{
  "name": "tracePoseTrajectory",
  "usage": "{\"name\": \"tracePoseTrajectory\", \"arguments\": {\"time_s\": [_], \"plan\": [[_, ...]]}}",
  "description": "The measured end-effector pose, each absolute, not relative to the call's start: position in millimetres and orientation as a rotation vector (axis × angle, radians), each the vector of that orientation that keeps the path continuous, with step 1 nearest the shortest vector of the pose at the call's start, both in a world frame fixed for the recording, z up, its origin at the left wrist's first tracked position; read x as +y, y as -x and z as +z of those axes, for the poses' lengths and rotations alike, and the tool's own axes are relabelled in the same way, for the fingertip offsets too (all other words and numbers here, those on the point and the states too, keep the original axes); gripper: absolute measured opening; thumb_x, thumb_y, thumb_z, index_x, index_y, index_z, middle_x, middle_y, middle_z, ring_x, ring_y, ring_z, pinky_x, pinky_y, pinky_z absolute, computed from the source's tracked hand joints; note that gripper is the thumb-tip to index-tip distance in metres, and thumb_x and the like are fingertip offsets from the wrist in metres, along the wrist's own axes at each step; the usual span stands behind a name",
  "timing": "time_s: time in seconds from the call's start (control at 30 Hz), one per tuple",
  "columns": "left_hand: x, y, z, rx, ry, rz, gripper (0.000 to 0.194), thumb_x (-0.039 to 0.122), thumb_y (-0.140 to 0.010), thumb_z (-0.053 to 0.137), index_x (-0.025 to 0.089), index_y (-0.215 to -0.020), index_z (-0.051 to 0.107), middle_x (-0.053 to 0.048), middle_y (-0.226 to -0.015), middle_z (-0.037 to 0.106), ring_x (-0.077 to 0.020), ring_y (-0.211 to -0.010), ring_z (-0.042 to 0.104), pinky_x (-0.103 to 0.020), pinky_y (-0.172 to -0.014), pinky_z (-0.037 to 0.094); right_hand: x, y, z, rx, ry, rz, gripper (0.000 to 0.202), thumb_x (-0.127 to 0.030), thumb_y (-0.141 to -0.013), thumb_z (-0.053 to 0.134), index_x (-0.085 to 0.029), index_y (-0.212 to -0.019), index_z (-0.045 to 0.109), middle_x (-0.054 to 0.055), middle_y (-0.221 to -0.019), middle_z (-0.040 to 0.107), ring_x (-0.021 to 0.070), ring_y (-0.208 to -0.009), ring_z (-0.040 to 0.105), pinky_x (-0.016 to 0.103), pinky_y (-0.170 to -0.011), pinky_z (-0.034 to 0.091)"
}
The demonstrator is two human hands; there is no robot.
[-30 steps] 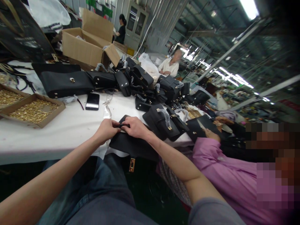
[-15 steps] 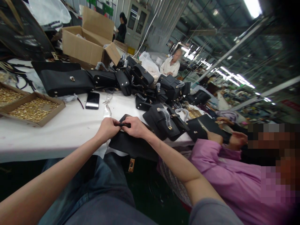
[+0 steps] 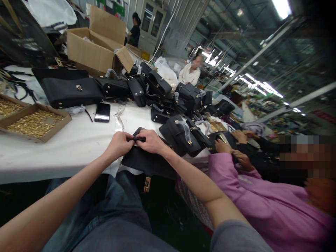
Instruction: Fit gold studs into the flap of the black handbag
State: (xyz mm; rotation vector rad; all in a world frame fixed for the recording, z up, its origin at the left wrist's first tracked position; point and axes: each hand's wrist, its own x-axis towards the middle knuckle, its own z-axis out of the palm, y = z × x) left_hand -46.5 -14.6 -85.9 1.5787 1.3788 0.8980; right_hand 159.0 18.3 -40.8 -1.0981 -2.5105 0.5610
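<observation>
Pinching a dark strip [image 3: 136, 139] in left hand [image 3: 120, 144] and right hand [image 3: 150, 141], over a bag [image 3: 147, 161] jutting past the edge of the table [image 3: 76, 147]. Free to move left toward phone [image 3: 102, 112]; crowded rightward by more bags [image 3: 173, 134].

Upper garment: plain grey shirt [image 3: 118, 236], slightly bluish in tone, at near centre. Right sleeve [image 3: 233, 236]: short, matching grey, ending above the elbow. Lower garment: blue denim jeans [image 3: 122, 197], unevenly faded, visibly creased, darker where shaded. Forearms [image 3: 70, 188] uncovered. Left hand [image 3: 120, 144] and right hand [image 3: 151, 141]: bare, fingers slender.
</observation>
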Motion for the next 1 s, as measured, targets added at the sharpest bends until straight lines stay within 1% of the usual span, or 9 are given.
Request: {"name": "tracePoseTrajectory", "arguments": {"time_s": [0.17,0.47,0.67,0.83,1.0], "plan": [[-14,45,-83,1.435,-1.688,0.926,0.023,0.024,-0.087,0.068,0.017,-0.092,0.088,-0.005,-0.081,0.082,-0.0238,-0.077,0.074,-0.032,-0.067,0.046,19,-161,-44,-2.457,1.082,0.608,0.013,-0.01,-0.091,0.079,-0.016,-0.1,0.086,0.004,-0.092,0.075,0.0183,-0.085,0.067,0.028,-0.08,0.047],[-14,40,-84,1.492,-1.712,0.955,0.022,0.021,-0.085,0.069,0.015,-0.095,0.088,-0.009,-0.083,0.083,-0.0262,-0.08,0.077,-0.033,-0.07,0.048,18,-161,-47,-2.336,1.13,0.751,0.008,-0.011,-0.089,0.083,-0.016,-0.095,0.085,0.002,-0.09,0.079,0.0169,-0.082,0.071,0.027,-0.076,0.047],[-15,37,-90,1.505,-1.708,0.993,0.023,0.019,-0.084,0.069,0.014,-0.097,0.087,-0.01,-0.09,0.084,-0.0271,-0.087,0.079,-0.033,-0.075,0.051,17,-159,-53,-2.307,1.146,0.717,0.012,-0.012,-0.087,0.082,-0.016,-0.098,0.086,0.002,-0.092,0.079,0.0174,-0.085,0.072,0.027,-0.078,0.049],[-15,37,-91,1.508,-1.723,0.989,0.021,0.018,-0.084,0.07,0.015,-0.096,0.087,-0.008,-0.087,0.084,-0.0257,-0.083,0.077,-0.033,-0.071,0.05,13,-158,-54,-2.298,1.181,0.645,0.016,-0.01,-0.086,0.083,-0.017,-0.1,0.086,0.002,-0.092,0.079,0.0177,-0.084,0.071,0.027,-0.077,0.049],[-15,37,-94,1.482,-1.733,0.994,0.018,0.019,-0.087,0.07,0.017,-0.095,0.086,-0.007,-0.086,0.083,-0.0256,-0.083,0.077,-0.033,-0.072,0.051,11,-157,-53,-2.293,1.181,0.632,0.015,-0.01,-0.086,0.082,-0.017,-0.098,0.086,0.002,-0.091,0.079,0.0179,-0.083,0.071,0.028,-0.078,0.05]]}}
